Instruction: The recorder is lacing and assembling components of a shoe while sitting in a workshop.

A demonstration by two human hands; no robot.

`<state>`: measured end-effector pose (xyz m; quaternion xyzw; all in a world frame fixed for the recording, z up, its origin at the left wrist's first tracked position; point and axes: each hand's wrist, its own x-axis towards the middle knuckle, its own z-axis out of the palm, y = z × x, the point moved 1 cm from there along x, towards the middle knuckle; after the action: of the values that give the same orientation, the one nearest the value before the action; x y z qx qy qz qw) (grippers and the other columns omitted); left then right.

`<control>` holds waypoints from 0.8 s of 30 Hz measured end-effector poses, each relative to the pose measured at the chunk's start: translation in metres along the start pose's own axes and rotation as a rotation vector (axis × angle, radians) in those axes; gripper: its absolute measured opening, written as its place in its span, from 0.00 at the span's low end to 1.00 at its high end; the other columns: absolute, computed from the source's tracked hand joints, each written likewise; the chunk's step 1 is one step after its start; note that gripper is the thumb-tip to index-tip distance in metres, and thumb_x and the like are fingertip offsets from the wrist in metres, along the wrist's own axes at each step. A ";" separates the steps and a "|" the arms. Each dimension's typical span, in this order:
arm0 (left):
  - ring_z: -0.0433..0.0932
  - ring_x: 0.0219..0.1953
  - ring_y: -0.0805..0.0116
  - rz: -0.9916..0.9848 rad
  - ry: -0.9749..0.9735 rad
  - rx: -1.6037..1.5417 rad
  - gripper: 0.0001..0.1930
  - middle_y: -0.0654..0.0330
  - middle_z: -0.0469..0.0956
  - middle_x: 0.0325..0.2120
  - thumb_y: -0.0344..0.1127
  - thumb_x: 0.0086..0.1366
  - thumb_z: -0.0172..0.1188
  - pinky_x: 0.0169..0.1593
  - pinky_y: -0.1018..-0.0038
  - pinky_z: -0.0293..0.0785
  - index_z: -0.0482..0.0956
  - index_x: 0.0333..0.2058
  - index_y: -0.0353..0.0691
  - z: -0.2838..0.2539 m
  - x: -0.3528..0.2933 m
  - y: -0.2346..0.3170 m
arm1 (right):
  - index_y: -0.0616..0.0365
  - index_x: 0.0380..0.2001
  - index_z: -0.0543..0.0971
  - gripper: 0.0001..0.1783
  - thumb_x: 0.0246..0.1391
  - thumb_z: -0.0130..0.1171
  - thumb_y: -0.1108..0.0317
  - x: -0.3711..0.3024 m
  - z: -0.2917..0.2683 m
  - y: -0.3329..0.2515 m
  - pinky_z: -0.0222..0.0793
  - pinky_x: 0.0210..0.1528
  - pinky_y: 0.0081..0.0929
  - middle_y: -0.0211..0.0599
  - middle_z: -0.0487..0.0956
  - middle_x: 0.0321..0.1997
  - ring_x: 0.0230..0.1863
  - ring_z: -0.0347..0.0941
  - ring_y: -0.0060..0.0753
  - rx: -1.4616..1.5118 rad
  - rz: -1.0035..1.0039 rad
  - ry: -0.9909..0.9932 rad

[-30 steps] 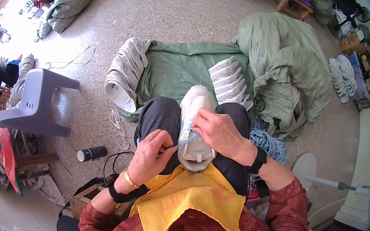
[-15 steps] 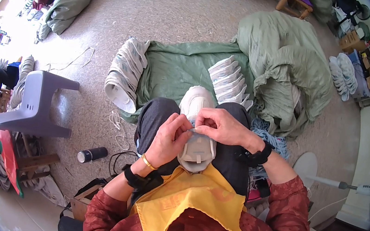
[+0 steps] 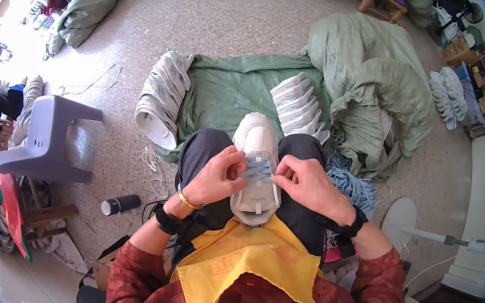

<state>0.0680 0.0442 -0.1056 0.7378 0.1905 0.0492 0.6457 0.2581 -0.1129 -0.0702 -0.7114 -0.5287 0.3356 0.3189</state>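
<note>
A white sneaker [image 3: 256, 134] rests between my knees, toe pointing away from me, its pale tongue [image 3: 256, 199] toward me. Light blue shoelace [image 3: 259, 169] crosses the lower eyelets in several rows. My left hand [image 3: 219, 175] pinches the lace at the shoe's left edge, thumb against the forefinger. On the opposite edge my right hand [image 3: 306, 186] has finger and thumb closed on the lace. The fingers partly hide the lace ends.
Rows of nested white shoe uppers [image 3: 162, 99] and more uppers [image 3: 299, 107] lie on a green cloth [image 3: 226, 92]. Blue laces [image 3: 355, 189] heap by my right knee. A grey plastic chair [image 3: 45, 139], a dark bottle [image 3: 120, 204] and a fan [image 3: 403, 222] stand around me.
My hands have moved apart from over the middle of the shoe to its two sides. The crossed blue lace rows now show between them.
</note>
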 end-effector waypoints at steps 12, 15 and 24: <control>0.68 0.26 0.74 -0.018 0.155 0.033 0.10 0.62 0.67 0.28 0.25 0.53 0.64 0.31 0.75 0.68 0.71 0.31 0.34 0.007 -0.001 -0.001 | 0.63 0.30 0.80 0.06 0.59 0.66 0.72 -0.016 -0.019 0.003 0.68 0.28 0.16 0.24 0.77 0.23 0.25 0.70 0.11 0.113 0.082 -0.077; 0.69 0.26 0.75 -0.022 0.162 -0.009 0.10 0.63 0.67 0.28 0.24 0.55 0.64 0.31 0.76 0.69 0.71 0.33 0.35 0.009 -0.004 0.002 | 0.62 0.30 0.80 0.06 0.60 0.65 0.72 -0.028 -0.037 0.016 0.67 0.28 0.15 0.23 0.77 0.23 0.25 0.70 0.10 0.230 0.160 -0.100; 0.68 0.24 0.82 0.079 0.198 0.189 0.12 0.66 0.68 0.23 0.26 0.64 0.68 0.28 0.80 0.65 0.70 0.32 0.36 0.015 -0.035 0.019 | 0.61 0.33 0.79 0.06 0.54 0.68 0.76 -0.036 -0.023 0.005 0.66 0.25 0.20 0.27 0.77 0.25 0.23 0.71 0.15 0.040 0.023 -0.039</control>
<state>0.0447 0.0167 -0.0834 0.7937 0.2280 0.1289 0.5490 0.2721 -0.1510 -0.0559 -0.7044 -0.5197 0.3634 0.3188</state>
